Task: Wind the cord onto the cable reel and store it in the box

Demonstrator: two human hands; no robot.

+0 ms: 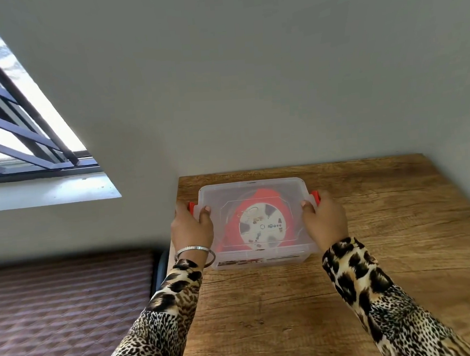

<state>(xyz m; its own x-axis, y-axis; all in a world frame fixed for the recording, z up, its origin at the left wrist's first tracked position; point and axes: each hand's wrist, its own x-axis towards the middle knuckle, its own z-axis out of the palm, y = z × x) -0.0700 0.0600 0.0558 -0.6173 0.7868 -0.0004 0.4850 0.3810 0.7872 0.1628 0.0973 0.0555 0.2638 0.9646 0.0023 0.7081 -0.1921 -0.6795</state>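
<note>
Your left hand (192, 227) and right hand (325, 218) press the box (257, 257) at frame centre, thumbs on the lid (252, 187). Uneven pressure on the red latches (315, 196) could leave one unclipped, letting the cable reel (261, 226) spill onto the worktop (385, 236)

Clear plastic box (255, 221), lid seated, red side latches, sits flat near the desk's (372, 251) far left corner; red cable reel (260, 223) lies flat inside.

Head view, downward (tabletop (293, 312) near)
</note>
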